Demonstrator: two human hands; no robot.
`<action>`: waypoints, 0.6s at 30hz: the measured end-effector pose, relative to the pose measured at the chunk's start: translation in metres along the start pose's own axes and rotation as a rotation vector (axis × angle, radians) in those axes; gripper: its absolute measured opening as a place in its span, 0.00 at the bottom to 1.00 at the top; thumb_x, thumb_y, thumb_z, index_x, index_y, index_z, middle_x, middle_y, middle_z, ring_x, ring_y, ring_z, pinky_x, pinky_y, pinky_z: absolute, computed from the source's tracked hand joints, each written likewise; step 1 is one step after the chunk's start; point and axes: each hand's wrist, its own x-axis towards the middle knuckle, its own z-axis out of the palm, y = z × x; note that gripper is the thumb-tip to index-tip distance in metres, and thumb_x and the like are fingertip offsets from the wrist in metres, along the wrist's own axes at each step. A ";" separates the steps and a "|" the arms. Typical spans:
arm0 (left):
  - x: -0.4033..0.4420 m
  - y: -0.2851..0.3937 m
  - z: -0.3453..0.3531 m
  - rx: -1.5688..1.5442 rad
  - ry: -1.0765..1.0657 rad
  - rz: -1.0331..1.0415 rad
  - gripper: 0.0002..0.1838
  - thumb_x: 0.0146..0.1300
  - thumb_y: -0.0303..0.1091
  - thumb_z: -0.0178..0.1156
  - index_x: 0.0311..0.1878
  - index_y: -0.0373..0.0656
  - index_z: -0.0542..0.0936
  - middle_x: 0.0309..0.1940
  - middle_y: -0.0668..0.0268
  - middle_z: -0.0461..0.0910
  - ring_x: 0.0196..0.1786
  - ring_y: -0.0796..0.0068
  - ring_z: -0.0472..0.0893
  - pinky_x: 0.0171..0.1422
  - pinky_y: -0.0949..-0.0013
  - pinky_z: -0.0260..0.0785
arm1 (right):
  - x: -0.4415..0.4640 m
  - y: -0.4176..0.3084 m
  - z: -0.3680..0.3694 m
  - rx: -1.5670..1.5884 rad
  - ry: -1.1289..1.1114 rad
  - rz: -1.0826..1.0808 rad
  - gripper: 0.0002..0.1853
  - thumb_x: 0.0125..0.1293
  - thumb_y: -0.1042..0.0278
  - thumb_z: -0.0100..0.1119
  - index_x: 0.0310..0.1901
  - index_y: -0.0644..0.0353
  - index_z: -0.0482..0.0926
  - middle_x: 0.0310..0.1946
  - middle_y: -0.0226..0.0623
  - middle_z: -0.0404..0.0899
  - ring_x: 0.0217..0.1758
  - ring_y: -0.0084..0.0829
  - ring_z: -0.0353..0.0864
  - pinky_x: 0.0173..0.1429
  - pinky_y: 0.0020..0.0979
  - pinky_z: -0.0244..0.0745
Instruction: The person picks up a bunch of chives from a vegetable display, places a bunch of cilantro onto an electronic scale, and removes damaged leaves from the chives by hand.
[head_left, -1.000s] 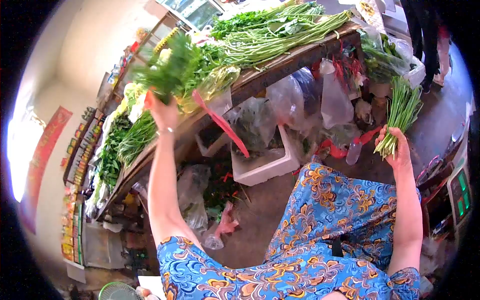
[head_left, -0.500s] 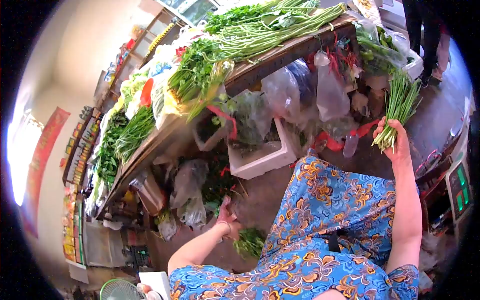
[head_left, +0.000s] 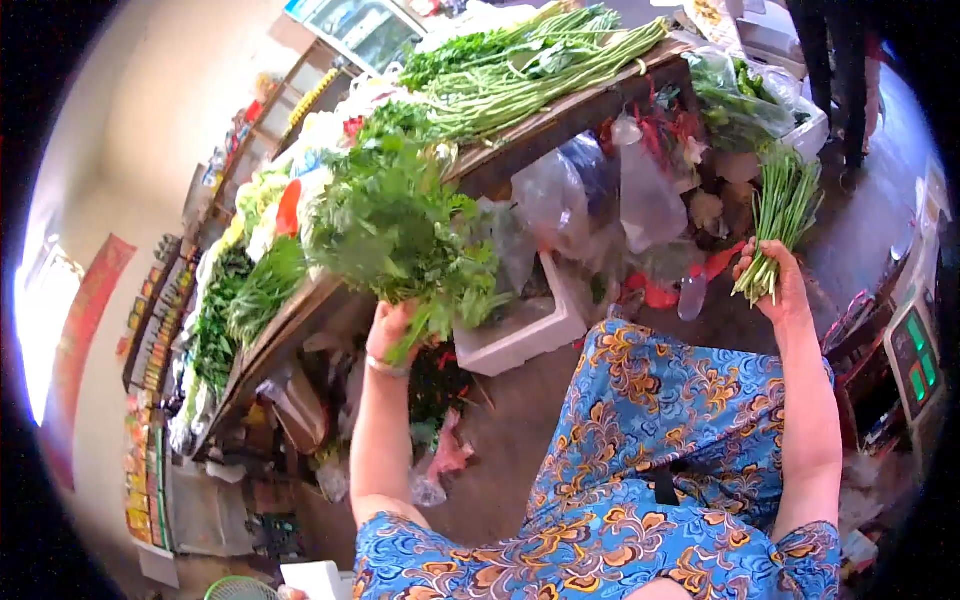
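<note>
My left hand [head_left: 392,325] is closed round the base of a large bunch of leafy greens [head_left: 400,225]. Its leaves fan upward, slightly blurred, in front of the vegetable table [head_left: 490,165] and hide part of the produce there. Off to the right, my right hand [head_left: 778,280] grips a bundle of thin green stalks [head_left: 785,205], possibly chives. The cut pale ends poke out below my fingers and the tips point up.
Long green beans [head_left: 560,85] lie along the tabletop. Beneath it are a white foam box [head_left: 525,335] and hanging plastic bags [head_left: 650,190]. A scale with green digits [head_left: 915,355] stands at right. Another person's dark-clothed legs [head_left: 835,80] show at the top right.
My left hand has risen from low near the floor, bringing the leafy bunch up before the table. My right hand still holds the stalks, shifted slightly left in view.
</note>
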 end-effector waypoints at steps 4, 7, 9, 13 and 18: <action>0.020 -0.023 0.048 -0.049 -0.129 0.019 0.24 0.57 0.34 0.65 0.56 0.37 0.74 0.50 0.59 0.80 0.41 0.66 0.81 0.42 0.60 0.76 | 0.001 -0.002 -0.005 -0.103 0.027 -0.045 0.12 0.59 0.63 0.63 0.40 0.61 0.78 0.31 0.36 0.81 0.32 0.33 0.83 0.40 0.37 0.83; 0.044 -0.038 0.079 0.116 -0.161 -0.186 0.20 0.57 0.35 0.62 0.51 0.34 0.74 0.35 0.60 0.80 0.28 0.67 0.80 0.26 0.66 0.74 | 0.005 0.004 -0.015 -0.126 0.067 0.028 0.13 0.55 0.59 0.66 0.37 0.58 0.79 0.28 0.35 0.82 0.29 0.34 0.84 0.33 0.37 0.83; 0.083 -0.065 0.091 0.103 -0.325 -0.280 0.16 0.58 0.32 0.61 0.48 0.37 0.74 0.34 0.59 0.80 0.26 0.65 0.79 0.25 0.66 0.72 | 0.007 0.008 -0.022 -0.144 0.049 0.156 0.13 0.55 0.59 0.66 0.37 0.57 0.80 0.29 0.35 0.82 0.28 0.34 0.83 0.35 0.38 0.83; 0.110 -0.059 0.264 0.376 -0.426 -0.402 0.12 0.58 0.25 0.60 0.45 0.37 0.75 0.28 0.59 0.79 0.20 0.70 0.78 0.19 0.70 0.69 | 0.002 0.042 -0.045 -0.395 -0.032 -0.144 0.10 0.59 0.60 0.61 0.40 0.52 0.79 0.33 0.36 0.81 0.28 0.33 0.80 0.31 0.39 0.77; 0.124 -0.040 0.432 0.375 -0.793 -0.105 0.10 0.58 0.27 0.60 0.43 0.37 0.76 0.30 0.61 0.81 0.19 0.73 0.77 0.21 0.72 0.70 | 0.006 0.040 -0.020 -0.018 0.101 0.352 0.08 0.54 0.66 0.65 0.23 0.57 0.77 0.18 0.35 0.79 0.17 0.31 0.78 0.24 0.34 0.76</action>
